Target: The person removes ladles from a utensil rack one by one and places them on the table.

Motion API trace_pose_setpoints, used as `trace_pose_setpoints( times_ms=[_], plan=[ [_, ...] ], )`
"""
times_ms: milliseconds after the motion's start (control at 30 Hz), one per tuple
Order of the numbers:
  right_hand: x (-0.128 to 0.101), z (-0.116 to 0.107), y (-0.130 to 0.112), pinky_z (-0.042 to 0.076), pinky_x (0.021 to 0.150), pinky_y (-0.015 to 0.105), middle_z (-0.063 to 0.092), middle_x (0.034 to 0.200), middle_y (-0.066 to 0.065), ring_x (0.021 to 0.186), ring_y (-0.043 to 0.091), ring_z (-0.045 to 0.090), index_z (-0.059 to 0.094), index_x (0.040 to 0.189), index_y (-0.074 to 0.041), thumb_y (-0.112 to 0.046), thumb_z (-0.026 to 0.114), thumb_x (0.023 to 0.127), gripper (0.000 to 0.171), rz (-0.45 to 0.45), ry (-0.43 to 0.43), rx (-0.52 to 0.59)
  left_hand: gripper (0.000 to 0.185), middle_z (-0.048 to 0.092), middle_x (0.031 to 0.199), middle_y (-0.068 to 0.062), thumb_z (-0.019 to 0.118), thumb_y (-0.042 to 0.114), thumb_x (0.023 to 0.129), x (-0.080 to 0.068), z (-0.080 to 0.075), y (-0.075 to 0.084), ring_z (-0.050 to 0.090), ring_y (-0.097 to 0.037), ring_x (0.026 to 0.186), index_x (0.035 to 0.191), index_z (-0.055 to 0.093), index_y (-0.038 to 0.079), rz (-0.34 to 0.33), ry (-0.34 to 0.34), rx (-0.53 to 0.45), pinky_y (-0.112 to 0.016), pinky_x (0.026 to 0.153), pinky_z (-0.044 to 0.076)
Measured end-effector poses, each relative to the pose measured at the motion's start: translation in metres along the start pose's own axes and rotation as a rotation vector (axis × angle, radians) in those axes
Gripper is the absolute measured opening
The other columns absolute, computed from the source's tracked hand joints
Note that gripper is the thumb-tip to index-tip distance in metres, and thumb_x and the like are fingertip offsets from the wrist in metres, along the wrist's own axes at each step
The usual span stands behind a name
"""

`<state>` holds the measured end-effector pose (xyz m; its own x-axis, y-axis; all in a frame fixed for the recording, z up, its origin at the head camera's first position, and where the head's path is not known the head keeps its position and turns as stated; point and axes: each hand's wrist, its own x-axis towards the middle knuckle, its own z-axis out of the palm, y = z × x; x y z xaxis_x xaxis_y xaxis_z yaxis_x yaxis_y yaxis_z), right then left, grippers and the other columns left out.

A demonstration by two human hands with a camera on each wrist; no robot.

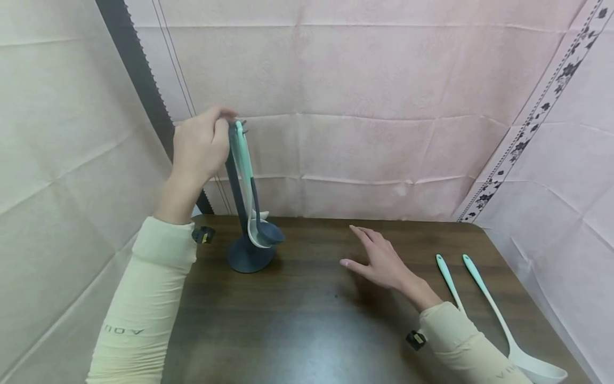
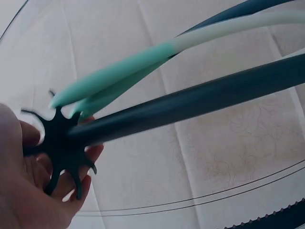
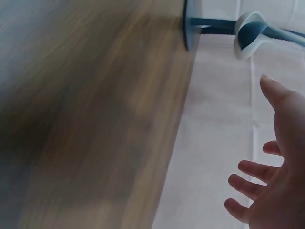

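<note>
Cloth (image 1: 72, 133), off-white and creased, hangs along the left side, behind the far edge and along the right. From the near left, one arm in a pale cream-green sleeve (image 1: 148, 298) reaches far and upward. Its left hand (image 1: 200, 141) has the fingers curled round the hooked top of one dark blue-grey utensil stand (image 1: 237, 192), which stands on its round base at the far left of the dark brown wooden desk (image 1: 312, 341).

Two mint-green handles can be counted on the stand's right side: one belongs to a ladle with a white bowl (image 1: 254, 234), the other to a ladle with a dark blue bowl (image 1: 270, 234). Whether more hang behind them cannot be told.

To the right, well apart from the stand, the right hand (image 1: 382, 260) hovers above the desk, forearm coming from the near right, fingers spread and holding nothing.

Two more utensils lie at the right of the desk: a shorter mint-green handle (image 1: 447, 277), partly hidden by the right sleeve (image 1: 472, 346), and just right of it a longer mint-green utensil with a broad white head (image 1: 490, 298).
</note>
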<state>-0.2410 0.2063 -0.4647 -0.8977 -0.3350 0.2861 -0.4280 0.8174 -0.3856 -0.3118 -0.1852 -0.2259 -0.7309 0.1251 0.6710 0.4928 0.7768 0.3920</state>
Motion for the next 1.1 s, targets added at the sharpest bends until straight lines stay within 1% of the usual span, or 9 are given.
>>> trace_pose_setpoints(
  times_ms=[67, 133, 267, 400, 567, 667, 833, 967, 1100],
  plan=[
    [0.005, 0.0, -0.008, 0.033, 0.115, 0.07, 0.043, 0.162, 0.012, 0.148, 0.037, 0.041, 0.031, 0.168, -0.022, -0.068, 0.066, 0.095, 0.092, -0.003, 0.021, 0.024, 0.055, 0.075, 0.096, -0.013, 0.027, 0.036, 0.111, 0.001, 0.006, 0.002, 0.051, -0.032, 0.062, 0.138, 0.069, 0.012, 0.003, 0.061, 0.021, -0.039, 0.058, 0.035],
    [0.011, 0.001, -0.018, 0.037, 0.114, 0.067, 0.046, 0.158, 0.011, 0.145, 0.035, 0.044, 0.033, 0.167, -0.023, -0.068, 0.066, 0.095, 0.091, -0.015, 0.042, 0.049, 0.057, 0.075, 0.097, -0.015, 0.028, 0.042, 0.112, 0.002, 0.01, 0.004, 0.054, -0.031, 0.068, 0.14, 0.068, 0.012, 0.01, 0.083, 0.041, -0.039, 0.062, 0.037],
    [0.024, 0.0, -0.036, 0.041, 0.114, 0.059, 0.049, 0.155, 0.009, 0.143, 0.032, 0.047, 0.037, 0.165, -0.021, -0.066, 0.066, 0.096, 0.087, -0.051, 0.075, 0.093, 0.06, 0.066, 0.14, -0.012, 0.033, 0.051, 0.11, 0.003, 0.008, 0.005, 0.065, -0.038, 0.109, 0.151, 0.06, 0.017, -0.017, 0.02, 0.099, -0.053, 0.091, 0.049],
    [0.039, -0.002, -0.054, 0.04, 0.116, 0.056, 0.049, 0.157, 0.009, 0.146, 0.031, 0.045, 0.04, 0.163, -0.017, -0.064, 0.066, 0.097, 0.085, -0.092, 0.087, 0.13, 0.065, 0.05, 0.161, -0.01, 0.033, 0.054, 0.107, 0.004, 0.004, 0.008, 0.047, -0.041, 0.144, 0.159, 0.051, 0.021, -0.087, -0.11, 0.214, -0.066, 0.112, 0.038],
    [0.054, -0.01, -0.073, 0.04, 0.117, 0.056, 0.05, 0.157, 0.01, 0.146, 0.031, 0.045, 0.04, 0.162, -0.015, -0.061, 0.066, 0.098, 0.084, -0.138, 0.076, 0.153, 0.065, 0.054, 0.157, -0.015, 0.027, 0.051, 0.108, 0.006, 0.001, 0.01, 0.049, -0.045, 0.141, 0.157, 0.053, 0.017, -0.075, -0.191, 0.285, -0.066, 0.111, 0.04],
    [0.063, -0.019, -0.082, 0.041, 0.117, 0.054, 0.052, 0.156, 0.009, 0.145, 0.029, 0.047, 0.041, 0.162, -0.013, -0.058, 0.068, 0.099, 0.082, -0.169, 0.08, 0.167, 0.06, 0.059, 0.15, -0.016, 0.03, 0.044, 0.108, 0.005, 0.0, 0.008, 0.054, -0.047, 0.132, 0.15, 0.06, 0.013, -0.031, -0.176, 0.254, -0.064, 0.108, 0.043],
    [0.077, -0.033, -0.099, 0.042, 0.116, 0.052, 0.054, 0.155, 0.006, 0.143, 0.025, 0.049, 0.041, 0.162, -0.015, -0.055, 0.069, 0.098, 0.08, -0.215, 0.107, 0.21, 0.058, 0.059, 0.15, -0.016, 0.034, 0.039, 0.105, 0.006, -0.004, 0.003, 0.052, -0.046, 0.134, 0.149, 0.061, 0.013, -0.03, -0.188, 0.198, -0.065, 0.109, 0.041],
    [0.086, -0.037, -0.109, 0.043, 0.115, 0.051, 0.056, 0.152, 0.005, 0.141, 0.022, 0.051, 0.044, 0.16, -0.017, -0.056, 0.067, 0.099, 0.076, -0.234, 0.138, 0.221, 0.057, 0.058, 0.152, -0.014, 0.037, 0.038, 0.103, 0.007, -0.006, -0.002, 0.051, -0.044, 0.136, 0.15, 0.061, 0.015, -0.027, -0.205, 0.16, -0.068, 0.111, 0.037],
    [0.093, -0.036, -0.117, 0.044, 0.114, 0.05, 0.058, 0.15, 0.006, 0.139, 0.02, 0.053, 0.048, 0.158, -0.015, -0.052, 0.067, 0.101, 0.07, -0.254, 0.17, 0.234, 0.055, 0.061, 0.148, -0.012, 0.041, 0.035, 0.102, 0.006, -0.007, -0.007, 0.055, -0.041, 0.129, 0.148, 0.063, 0.015, -0.003, -0.199, 0.113, -0.066, 0.105, 0.043]
  ],
)
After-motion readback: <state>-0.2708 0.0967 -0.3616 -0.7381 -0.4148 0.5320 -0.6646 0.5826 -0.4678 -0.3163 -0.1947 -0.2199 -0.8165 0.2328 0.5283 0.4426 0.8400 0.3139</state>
